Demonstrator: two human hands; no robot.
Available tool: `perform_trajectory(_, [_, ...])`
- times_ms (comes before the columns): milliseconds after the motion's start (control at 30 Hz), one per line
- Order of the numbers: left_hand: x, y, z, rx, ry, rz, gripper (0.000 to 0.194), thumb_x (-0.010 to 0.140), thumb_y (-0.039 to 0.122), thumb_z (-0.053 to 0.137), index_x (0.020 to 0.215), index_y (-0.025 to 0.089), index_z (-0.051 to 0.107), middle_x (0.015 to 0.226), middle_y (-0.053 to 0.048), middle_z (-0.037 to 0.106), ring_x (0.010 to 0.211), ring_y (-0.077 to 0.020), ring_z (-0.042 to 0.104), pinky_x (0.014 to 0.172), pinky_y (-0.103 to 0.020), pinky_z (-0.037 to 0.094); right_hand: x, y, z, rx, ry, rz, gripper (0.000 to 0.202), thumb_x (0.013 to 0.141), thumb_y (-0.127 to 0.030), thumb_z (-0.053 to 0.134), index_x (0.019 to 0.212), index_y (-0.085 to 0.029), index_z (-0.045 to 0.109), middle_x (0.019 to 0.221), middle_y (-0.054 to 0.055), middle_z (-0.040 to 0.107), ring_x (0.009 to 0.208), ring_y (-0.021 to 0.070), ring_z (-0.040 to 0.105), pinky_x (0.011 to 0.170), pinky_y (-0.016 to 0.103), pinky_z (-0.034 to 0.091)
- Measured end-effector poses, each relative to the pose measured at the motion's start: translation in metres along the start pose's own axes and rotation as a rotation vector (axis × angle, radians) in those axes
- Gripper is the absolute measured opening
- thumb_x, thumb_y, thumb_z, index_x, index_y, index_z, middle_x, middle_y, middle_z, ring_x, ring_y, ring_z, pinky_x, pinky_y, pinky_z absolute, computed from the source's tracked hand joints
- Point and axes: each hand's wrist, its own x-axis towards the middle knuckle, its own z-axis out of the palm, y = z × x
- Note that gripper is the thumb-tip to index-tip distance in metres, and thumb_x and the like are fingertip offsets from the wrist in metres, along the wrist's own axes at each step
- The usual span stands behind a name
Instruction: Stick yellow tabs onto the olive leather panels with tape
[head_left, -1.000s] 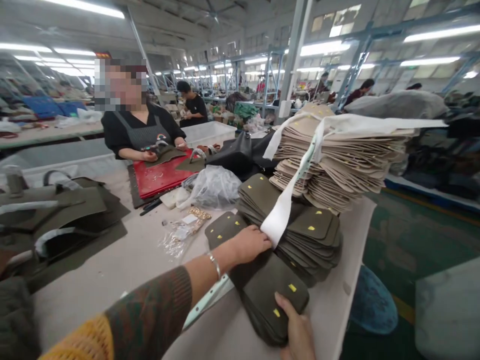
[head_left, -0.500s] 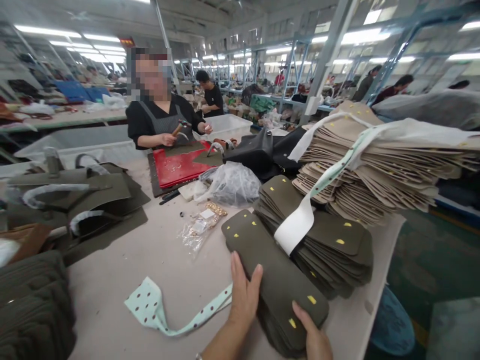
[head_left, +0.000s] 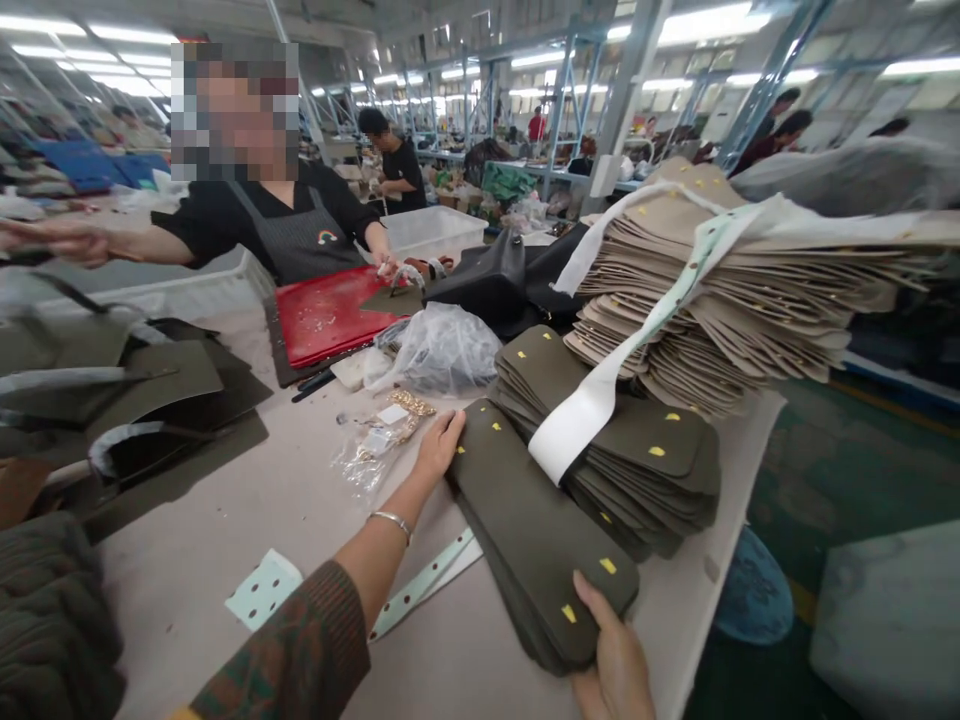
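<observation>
A stack of olive-green leather panels (head_left: 536, 530) with rounded corners and yellow marks lies slantwise on the table before me. My left hand (head_left: 441, 445) grips its far left corner, fingers together at the edge. At the near end my right hand (head_left: 611, 645) holds the stack, thumb on top and the other fingers mostly hidden by the edge. Under the stack's left side runs a mint strip with brown dots (head_left: 424, 580), partly covered by my left forearm. Another olive stack (head_left: 637, 440), bound by a white strip (head_left: 577, 425), touches it on the right.
Beige panels (head_left: 735, 300) are piled at the right. Beyond my left hand lie a bag of gold-coloured hardware (head_left: 386, 430) and a crumpled plastic bag (head_left: 442, 350). Olive bag pieces (head_left: 172, 390) cover the left side. Across the table, a co-worker (head_left: 285, 225) stands behind a red sheet (head_left: 322, 315).
My left hand has slid from the stack's middle to its far corner. My right hand stays at the near end. The co-worker has stretched an arm out to the left.
</observation>
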Motion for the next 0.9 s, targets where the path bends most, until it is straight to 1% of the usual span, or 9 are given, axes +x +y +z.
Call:
perform_trajectory(100, [-0.008, 0.001, 0.009, 0.048, -0.003, 0.042, 0.056, 0.088, 0.053, 0.047, 0.121, 0.010, 0.056, 0.128, -0.017, 0.058, 0.124, -0.0289, 0.050, 0.109, -0.042, 0.034, 0.000, -0.003, 0.002, 0.001, 0.003, -0.012, 0.085, 0.051, -0.029, 0.085, 0.129, -0.011, 0.055, 0.098, 0.011, 0.075, 0.086, 0.0307, 0.072, 0.072, 0.040, 0.060])
perform_trajectory(167, [-0.013, -0.001, 0.013, 0.081, 0.009, 0.065, 0.058, 0.083, 0.052, 0.054, 0.124, 0.010, 0.054, 0.130, -0.018, 0.055, 0.126, -0.0295, 0.046, 0.110, -0.043, 0.032, 0.001, -0.006, 0.003, -0.009, 0.003, -0.007, 0.084, 0.053, -0.030, 0.085, 0.128, -0.010, 0.055, 0.094, 0.011, 0.076, 0.083, 0.0304, 0.072, 0.072, 0.041, 0.060])
perform_trajectory(267, [-0.016, -0.007, 0.016, 0.115, 0.011, 0.063, 0.056, 0.078, 0.047, 0.063, 0.119, 0.011, 0.056, 0.125, -0.017, 0.057, 0.124, -0.0304, 0.048, 0.109, -0.044, 0.032, 0.000, -0.012, 0.004, -0.047, 0.003, -0.018, 0.086, 0.053, -0.033, 0.085, 0.129, -0.010, 0.054, 0.090, 0.010, 0.076, 0.080, 0.0300, 0.072, 0.073, 0.041, 0.059])
perform_trajectory(367, [-0.015, -0.013, 0.016, 0.120, 0.017, 0.039, 0.051, 0.078, 0.045, 0.063, 0.117, 0.012, 0.058, 0.120, -0.015, 0.058, 0.120, -0.0296, 0.050, 0.108, -0.046, 0.034, -0.003, -0.014, 0.002, -0.101, -0.015, -0.140, 0.091, 0.052, -0.034, 0.086, 0.134, -0.013, 0.050, 0.095, 0.008, 0.075, 0.086, 0.0287, 0.071, 0.076, 0.040, 0.058])
perform_trajectory(467, [-0.017, -0.017, 0.018, 0.100, 0.040, 0.030, 0.055, 0.079, 0.047, 0.062, 0.121, 0.012, 0.055, 0.124, -0.016, 0.056, 0.121, -0.0280, 0.050, 0.108, -0.044, 0.034, -0.005, -0.014, -0.001, -0.146, -0.043, -0.252, 0.090, 0.058, -0.041, 0.083, 0.137, -0.018, 0.047, 0.103, 0.007, 0.074, 0.092, 0.0277, 0.069, 0.079, 0.040, 0.057])
perform_trajectory(533, [-0.018, -0.016, 0.020, 0.081, 0.054, 0.031, 0.057, 0.080, 0.049, 0.061, 0.122, 0.011, 0.055, 0.125, -0.016, 0.055, 0.122, -0.0272, 0.049, 0.109, -0.043, 0.033, -0.004, -0.014, -0.001, -0.170, -0.018, -0.276, 0.086, 0.061, -0.047, 0.080, 0.135, -0.018, 0.048, 0.104, 0.008, 0.073, 0.091, 0.0275, 0.069, 0.079, 0.040, 0.057])
perform_trajectory(633, [-0.019, -0.015, 0.024, 0.052, 0.063, 0.037, 0.058, 0.079, 0.051, 0.061, 0.122, 0.012, 0.055, 0.126, -0.015, 0.055, 0.123, -0.0269, 0.048, 0.110, -0.041, 0.032, 0.002, -0.014, 0.001, -0.219, 0.060, -0.364, 0.087, 0.060, -0.047, 0.080, 0.136, -0.018, 0.048, 0.109, 0.010, 0.069, 0.090, 0.0271, 0.068, 0.074, 0.039, 0.058])
perform_trajectory(767, [-0.020, -0.015, 0.018, 0.008, 0.078, 0.017, 0.060, 0.083, 0.053, 0.057, 0.126, 0.011, 0.052, 0.130, -0.017, 0.053, 0.126, -0.0280, 0.046, 0.110, -0.043, 0.032, 0.009, -0.015, 0.004, -0.276, 0.098, -0.482, 0.098, 0.058, -0.044, 0.081, 0.144, -0.023, 0.036, 0.116, 0.009, 0.065, 0.090, 0.0245, 0.066, 0.070, 0.036, 0.057])
perform_trajectory(900, [-0.026, -0.014, 0.012, -0.038, 0.105, 0.002, 0.061, 0.086, 0.050, 0.055, 0.133, 0.012, 0.046, 0.140, -0.017, 0.046, 0.133, -0.0277, 0.039, 0.114, -0.043, 0.026, 0.009, -0.017, -0.001, -0.271, 0.061, -0.463, 0.099, 0.059, -0.043, 0.080, 0.144, -0.026, 0.033, 0.120, 0.008, 0.062, 0.086, 0.0221, 0.067, 0.071, 0.036, 0.058])
